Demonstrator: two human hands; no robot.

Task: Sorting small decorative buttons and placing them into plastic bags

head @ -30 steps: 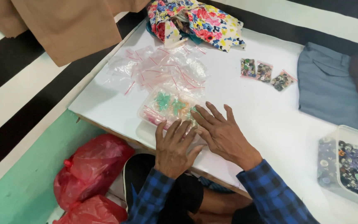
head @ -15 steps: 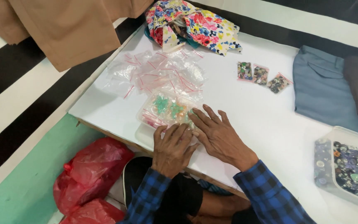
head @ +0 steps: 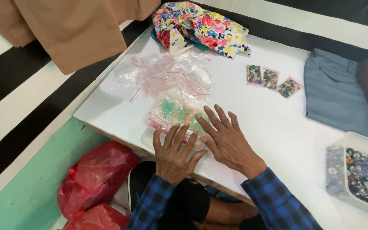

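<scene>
Clear plastic bag with green and orange buttons inside lies flat near the front edge of the white table, under the fingertips of both hands.

At the far left, below the table, two red plastic sacks sit on the floor, shiny and wrinkled. Above them, a tan cloth hangs over the table's far corner. Next comes a loose heap of empty small bags, thin and transparent, each with a red closing strip; I cannot count them exactly.

The left hand lies flat with the palm down, fingers spread, their tips on the near edge of the bag. The right hand is just beside it, also flat, fingers spread and pressing on the bag's right part. Both sleeves are blue and black check.

Behind them lies a crumpled flowered fabric. More to the right, three small filled bags of dark mixed buttons lie in a row. Then there is a folded grey-blue garment, smooth, and at the right edge one clear plastic box full of round buttons.
</scene>
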